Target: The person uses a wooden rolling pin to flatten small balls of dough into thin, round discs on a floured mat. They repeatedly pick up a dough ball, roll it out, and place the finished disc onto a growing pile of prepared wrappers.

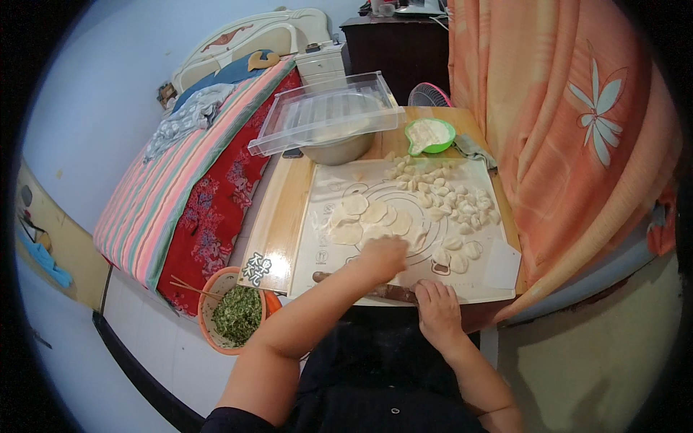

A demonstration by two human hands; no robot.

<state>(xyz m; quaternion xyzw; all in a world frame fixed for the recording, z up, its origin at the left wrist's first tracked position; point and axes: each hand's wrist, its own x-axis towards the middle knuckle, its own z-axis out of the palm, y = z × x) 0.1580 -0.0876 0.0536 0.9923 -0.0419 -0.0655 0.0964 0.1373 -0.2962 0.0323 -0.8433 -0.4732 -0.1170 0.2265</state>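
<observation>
A pale printed kneading mat (317, 245) covers much of the wooden table. My left hand (386, 258) is over its middle, slightly blurred, with the fingers curled and their tips beside a thin dough piece; anything inside them is hidden. Round dough wrappers (355, 205) lie overlapping just beyond that hand. At the near edge, my right hand (439, 310) is closed on the right end of a brown rolling pin (393, 292). Small dough lumps (451, 198) cluster at the mat's far right. Several flattened dough pieces (456, 254) sit closer to my right hand.
A metal basin (339, 151) under a clear plastic lid (328, 119) stands at the table's back, near a green bowl of flour (430, 136). Low on the left is an orange bowl (206, 317) of chopped greens with chopsticks (193, 289). An orange curtain (548, 159) hangs along the right side.
</observation>
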